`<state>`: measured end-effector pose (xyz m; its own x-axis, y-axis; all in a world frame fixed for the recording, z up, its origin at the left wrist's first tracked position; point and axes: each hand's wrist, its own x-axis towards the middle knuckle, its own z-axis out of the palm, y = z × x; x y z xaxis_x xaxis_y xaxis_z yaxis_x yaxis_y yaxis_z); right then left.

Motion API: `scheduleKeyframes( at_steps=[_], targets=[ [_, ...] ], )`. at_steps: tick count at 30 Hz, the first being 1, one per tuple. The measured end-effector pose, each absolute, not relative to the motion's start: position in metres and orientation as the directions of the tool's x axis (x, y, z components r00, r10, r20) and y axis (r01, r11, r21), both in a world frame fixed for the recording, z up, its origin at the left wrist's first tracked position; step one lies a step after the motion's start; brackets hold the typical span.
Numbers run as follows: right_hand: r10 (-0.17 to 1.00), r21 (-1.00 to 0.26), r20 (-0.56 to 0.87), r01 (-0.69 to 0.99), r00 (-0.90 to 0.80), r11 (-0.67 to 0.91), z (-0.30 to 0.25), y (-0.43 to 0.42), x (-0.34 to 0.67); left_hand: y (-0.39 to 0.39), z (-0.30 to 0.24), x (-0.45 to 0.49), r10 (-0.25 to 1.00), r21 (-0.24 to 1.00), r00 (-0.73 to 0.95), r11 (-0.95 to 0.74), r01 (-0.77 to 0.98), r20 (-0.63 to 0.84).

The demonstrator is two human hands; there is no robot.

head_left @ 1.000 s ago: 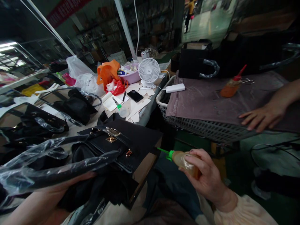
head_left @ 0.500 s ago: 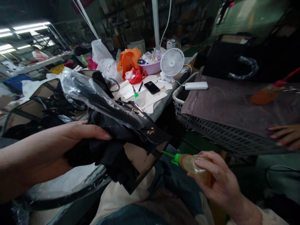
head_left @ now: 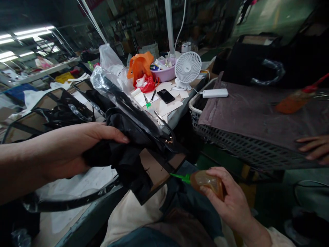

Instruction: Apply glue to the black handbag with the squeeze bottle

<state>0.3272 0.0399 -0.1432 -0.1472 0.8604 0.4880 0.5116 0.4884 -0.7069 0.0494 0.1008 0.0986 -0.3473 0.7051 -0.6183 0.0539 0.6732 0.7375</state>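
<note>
Cluttered bench [head_left: 177,115] beyond, the black handbag [head_left: 133,135] has its wrapped handle [head_left: 131,106] fitted, its brown panel [head_left: 151,166] seemingly unfinished; left grip [head_left: 87,144] clamps fabric [head_left: 102,152], right grip [head_left: 228,192] a green-nozzled bottle [head_left: 205,180].

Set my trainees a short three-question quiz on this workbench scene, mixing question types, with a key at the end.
1. What is the right hand holding?

2. True or false: the left hand is gripping the black bag.

3. What colour is the small fan on the table?
A. Orange
B. White
C. Black

Key
1. An amber bottle with a green nozzle.
2. True.
3. B.
</note>
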Motion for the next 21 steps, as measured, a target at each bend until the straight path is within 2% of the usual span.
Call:
scheduleKeyframes(
  at_steps=[11, 13, 15, 17, 18, 19, 21],
  targets=[
    [0.703, -0.517, 0.678, 0.54, -0.215, 0.664, -0.144, 0.04, 0.341, 0.125, 0.091, 0.07, 0.734, 0.735, -0.317, 0.663, 0.142, -0.601],
    [0.691, -0.508, 0.699, 0.554, -0.182, 0.66, -0.144, 0.036, 0.342, 0.126, 0.09, 0.07, 0.738, 0.749, -0.328, 0.652, 0.121, -0.589],
    [0.714, -0.563, 0.697, 0.562, -0.07, 0.605, -0.144, 0.029, 0.343, 0.127, 0.089, 0.068, 0.742, 0.766, -0.322, 0.638, 0.071, -0.588],
    [0.793, -0.735, 0.595, 0.487, 0.129, 0.472, -0.145, 0.022, 0.345, 0.126, 0.087, 0.065, 0.739, 0.77, -0.29, 0.638, 0.011, -0.608],
    [0.844, -0.848, 0.473, 0.39, 0.251, 0.359, -0.147, 0.02, 0.347, 0.126, 0.086, 0.063, 0.735, 0.765, -0.26, 0.644, -0.02, -0.626],
    [0.893, -0.942, 0.315, 0.222, 0.323, 0.252, -0.15, 0.019, 0.349, 0.125, 0.083, 0.062, 0.735, 0.761, -0.226, 0.646, -0.051, -0.639],
    [0.954, -0.969, 0.099, -0.191, 0.282, 0.157, -0.153, 0.022, 0.353, 0.124, 0.078, 0.059, 0.731, 0.743, -0.133, 0.66, -0.107, -0.669]
  ],
)
